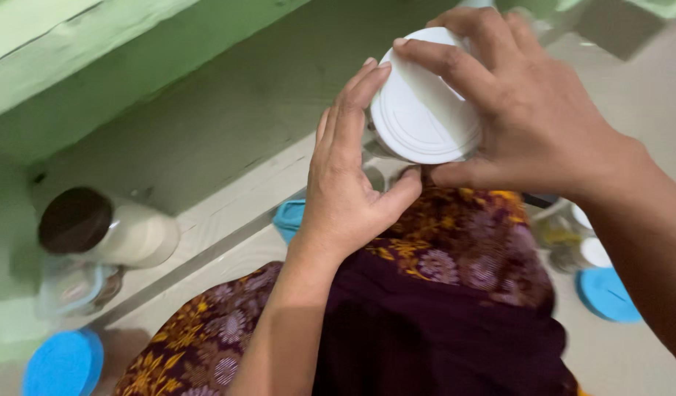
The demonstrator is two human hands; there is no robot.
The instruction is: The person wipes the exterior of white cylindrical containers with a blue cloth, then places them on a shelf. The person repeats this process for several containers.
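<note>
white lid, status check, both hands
Left hand steadies jar below white lid. Right hand grips the lid rim. Nothing in the way.

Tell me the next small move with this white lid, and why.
Probably a small twist of the white lid with the right hand: its fingers already wrap the rim, and the left hand braces the container underneath. Whether it is tightening or loosening, I cannot tell.
</note>
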